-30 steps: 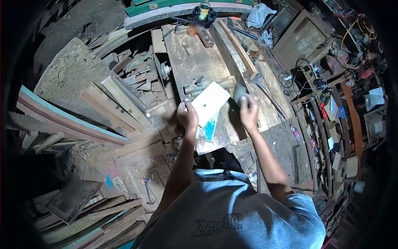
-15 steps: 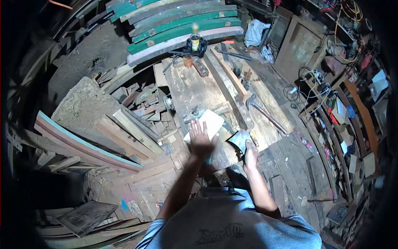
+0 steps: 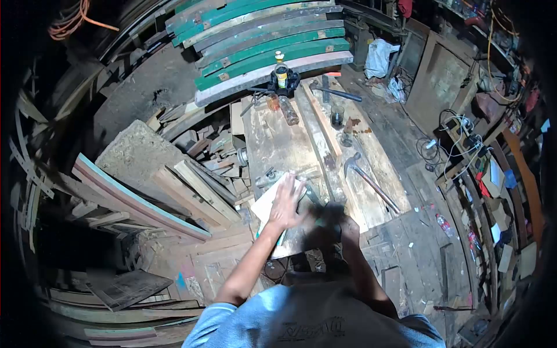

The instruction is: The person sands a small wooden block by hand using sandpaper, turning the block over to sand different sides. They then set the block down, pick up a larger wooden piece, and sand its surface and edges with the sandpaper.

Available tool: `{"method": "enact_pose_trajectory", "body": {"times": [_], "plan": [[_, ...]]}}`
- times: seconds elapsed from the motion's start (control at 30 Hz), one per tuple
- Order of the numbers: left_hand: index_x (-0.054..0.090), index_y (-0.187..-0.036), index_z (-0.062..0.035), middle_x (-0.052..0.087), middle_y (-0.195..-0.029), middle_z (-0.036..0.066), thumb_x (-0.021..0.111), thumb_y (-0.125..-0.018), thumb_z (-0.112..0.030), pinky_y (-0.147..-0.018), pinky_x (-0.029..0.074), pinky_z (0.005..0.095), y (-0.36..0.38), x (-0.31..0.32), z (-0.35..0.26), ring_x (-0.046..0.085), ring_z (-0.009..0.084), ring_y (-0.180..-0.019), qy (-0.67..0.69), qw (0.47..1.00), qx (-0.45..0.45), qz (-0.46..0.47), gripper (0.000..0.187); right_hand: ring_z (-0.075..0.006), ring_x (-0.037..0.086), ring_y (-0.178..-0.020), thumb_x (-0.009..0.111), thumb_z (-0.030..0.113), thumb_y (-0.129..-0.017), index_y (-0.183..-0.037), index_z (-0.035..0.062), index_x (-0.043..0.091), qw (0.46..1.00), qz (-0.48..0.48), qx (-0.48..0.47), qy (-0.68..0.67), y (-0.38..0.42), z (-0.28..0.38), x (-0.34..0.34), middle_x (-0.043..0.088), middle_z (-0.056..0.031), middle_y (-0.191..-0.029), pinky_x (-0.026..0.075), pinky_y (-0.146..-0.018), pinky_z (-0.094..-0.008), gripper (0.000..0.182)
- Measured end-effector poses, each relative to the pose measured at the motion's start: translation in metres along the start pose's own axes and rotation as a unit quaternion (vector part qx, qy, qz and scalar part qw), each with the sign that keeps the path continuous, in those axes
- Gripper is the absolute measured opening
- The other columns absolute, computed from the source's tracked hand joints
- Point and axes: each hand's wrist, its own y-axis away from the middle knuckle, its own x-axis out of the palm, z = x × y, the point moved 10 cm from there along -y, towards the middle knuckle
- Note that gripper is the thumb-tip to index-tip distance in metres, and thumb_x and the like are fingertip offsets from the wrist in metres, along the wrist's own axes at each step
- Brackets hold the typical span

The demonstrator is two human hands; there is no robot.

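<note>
My left hand (image 3: 284, 207) lies with its fingers stretched out over a flat white piece (image 3: 263, 205) near the front of the wooden workbench (image 3: 270, 136). Its fingertips reach past the piece's far edge. To the right, my right hand (image 3: 349, 231) is in deep shadow, fingers hardly visible. A dark, thin sheet (image 3: 328, 216) shows at this hand; half a second ago it looked grey and was held between thumb and fingers. A claw hammer (image 3: 374, 187) rests on the bench beyond my right hand.
A long timber (image 3: 316, 136) runs along the bench. A bottle with a yellow label (image 3: 281, 76), a lying clear bottle (image 3: 288, 110), a dark glass (image 3: 337, 116) and another hammer (image 3: 336, 91) are farther back. Green planks (image 3: 272, 58) are stacked behind; offcuts (image 3: 217, 153) lie left.
The view has shifted, so the bench sits slightly lower. My left hand has tilted to the right over the white piece. My right hand and its sheet have gone from light into shadow.
</note>
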Motion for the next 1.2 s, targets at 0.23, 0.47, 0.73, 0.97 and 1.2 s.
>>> {"method": "enact_pose_trajectory", "body": {"times": [0.23,0.47,0.73,0.97,1.2], "plan": [[0.027,-0.178,-0.0097,0.018,-0.181,0.035,0.079,-0.094,-0.035,-0.137,0.020,0.0594,0.012,0.028,0.010,0.019,0.0532,-0.168,-0.048,0.982,-0.129,0.128,0.101,-0.0165,0.068,-0.096,0.072,0.019,-0.105,-0.113,0.0025,0.077,0.992,0.077,-0.002,0.105,-0.044,-0.055,-0.036,0.075,-0.0060,-0.101,0.055,-0.090,-0.0373,0.019],[0.042,-0.171,-0.0070,0.037,-0.177,0.026,0.073,-0.083,0.004,-0.136,0.030,0.0545,0.052,0.035,0.013,0.036,0.0446,-0.164,-0.013,0.992,-0.122,0.012,0.094,-0.0224,0.072,-0.103,0.073,0.026,-0.104,-0.111,0.0011,0.079,0.966,0.073,-0.097,0.226,-0.048,0.006,-0.019,0.079,-0.0138,-0.106,0.056,-0.095,-0.0416,0.026],[0.033,-0.174,-0.0049,0.028,-0.177,0.037,0.087,-0.086,-0.050,-0.134,0.011,0.0707,0.063,0.019,0.039,0.023,0.0516,-0.167,-0.116,0.904,-0.411,-0.024,0.113,-0.0354,0.075,-0.095,0.069,0.033,-0.104,-0.106,-0.0002,0.079,0.914,0.177,-0.057,0.360,-0.061,0.008,0.004,0.078,-0.0199,-0.099,0.057,-0.091,-0.0453,0.034],[0.037,-0.175,-0.0192,0.033,-0.180,0.025,0.075,-0.099,-0.036,-0.133,0.019,0.0686,0.051,0.032,0.030,0.029,0.0481,-0.166,-0.139,0.933,-0.332,-0.005,0.087,-0.0342,0.074,-0.089,0.069,0.030,-0.103,-0.102,-0.0033,0.077,0.915,0.229,-0.064,0.327,-0.051,0.008,0.013,0.076,-0.0228,-0.092,0.055,-0.084,-0.0462,0.035],[0.046,-0.171,-0.0250,0.038,-0.179,0.018,0.073,-0.101,-0.027,-0.132,0.022,0.0659,0.104,0.026,0.012,0.033,0.0398,-0.166,-0.102,0.977,-0.187,0.005,0.075,-0.0357,0.076,-0.100,0.070,0.030,-0.102,-0.112,-0.0021,0.080,0.910,0.180,-0.045,0.370,-0.045,0.026,-0.016,0.079,-0.0225,-0.105,0.056,-0.091,-0.0464,0.035]]}}
